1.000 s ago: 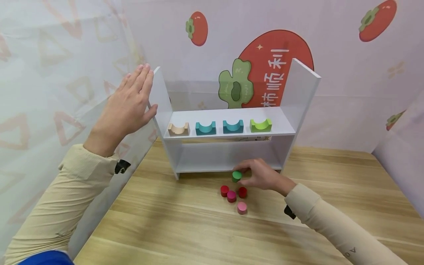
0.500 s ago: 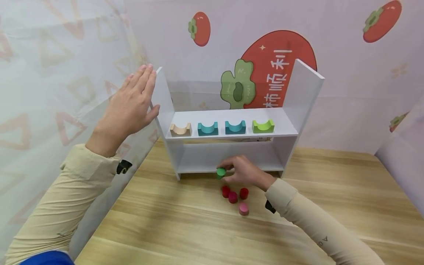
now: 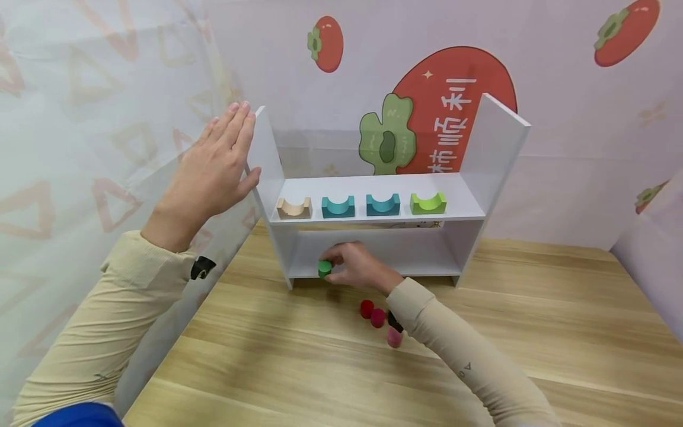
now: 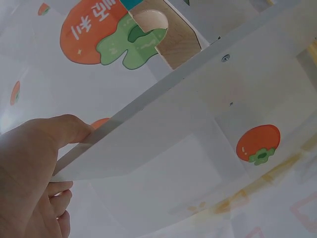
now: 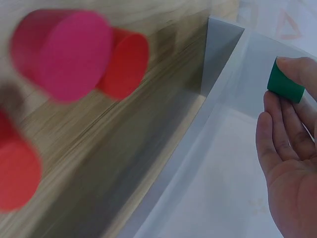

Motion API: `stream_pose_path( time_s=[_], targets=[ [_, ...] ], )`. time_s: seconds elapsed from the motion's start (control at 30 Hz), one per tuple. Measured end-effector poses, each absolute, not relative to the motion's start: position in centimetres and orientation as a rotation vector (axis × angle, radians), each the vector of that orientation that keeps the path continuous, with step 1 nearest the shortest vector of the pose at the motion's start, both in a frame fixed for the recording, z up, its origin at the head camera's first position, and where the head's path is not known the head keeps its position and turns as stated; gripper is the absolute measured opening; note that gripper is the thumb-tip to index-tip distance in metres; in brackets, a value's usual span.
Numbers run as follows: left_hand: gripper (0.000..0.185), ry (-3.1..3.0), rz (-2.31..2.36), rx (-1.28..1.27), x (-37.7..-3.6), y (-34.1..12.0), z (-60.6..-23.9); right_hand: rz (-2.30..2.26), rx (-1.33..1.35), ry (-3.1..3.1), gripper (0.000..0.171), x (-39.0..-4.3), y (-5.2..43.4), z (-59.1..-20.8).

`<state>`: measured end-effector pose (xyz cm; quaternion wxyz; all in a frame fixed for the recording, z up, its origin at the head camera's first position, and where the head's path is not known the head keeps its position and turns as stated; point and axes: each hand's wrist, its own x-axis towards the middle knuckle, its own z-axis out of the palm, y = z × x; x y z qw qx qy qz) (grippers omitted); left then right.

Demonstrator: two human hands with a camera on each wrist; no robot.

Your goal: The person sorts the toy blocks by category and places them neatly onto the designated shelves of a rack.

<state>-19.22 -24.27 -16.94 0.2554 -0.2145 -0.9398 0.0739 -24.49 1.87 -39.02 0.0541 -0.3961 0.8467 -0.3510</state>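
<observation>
Meanwhile, at a wooden desk [image 3: 331, 356], a person's right hand [image 3: 358, 268] pinches a green cylinder [image 3: 324, 268] between thumb and fingertips at the front edge of the bottom shelf [image 3: 427, 267] of a small white shelf unit [image 3: 496, 148], toward its left end; the right wrist view shows the cylinder [image 5: 286, 82] held just above the white board and not yet set down. The left hand [image 3: 213, 169] lies flat against the outside of the unit's left side panel [image 3: 265, 155], its fingers straight and close together, the thumb hooked over the panel's edge, apparently steadying it. On the upper shelf four half-round cradle blocks sit in a row: a natural wood block [image 3: 294, 208], two teal blocks [image 3: 338, 207] and a light green block [image 3: 428, 203]. On the desk beside the right forearm lie a red cylinder [image 3: 366, 308], a magenta cylinder [image 3: 377, 317] and a pink cylinder [image 3: 395, 338], partly hidden by the sleeve. Judging by the pose, the placing step is under way; the next move calls for lowering the piece squarely onto the board and loosening the pinch without tipping it.
</observation>
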Motion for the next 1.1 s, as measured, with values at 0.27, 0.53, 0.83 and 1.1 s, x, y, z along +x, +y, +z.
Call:
stream_pose_path(
  time_s=[0.27, 0.53, 0.83, 1.1],
  targets=[
    [0.085, -2.548, 0.212, -0.575, -19.2, -24.5, -16.9, -1.129, -1.207, 2.547, 0.025, -25.3, -1.5, -39.8],
    [0.085, -2.555, 0.218, -0.574, -19.2, -24.4, -16.8, -1.125, -1.131, 2.583, 0.028, -25.6, -4.0, -40.4],
    [0.085, -2.543, 0.21, -0.577, -19.3, -24.3, -17.0, -1.097, -1.041, 2.607, 0.03, -25.9, -4.4, -40.9],
    [0.084, -2.541, 0.213, -0.576, -19.3, -24.3, -17.0, -1.037, -1.043, 2.622, 0.028, -26.0, -4.5, -41.2]
  ],
)
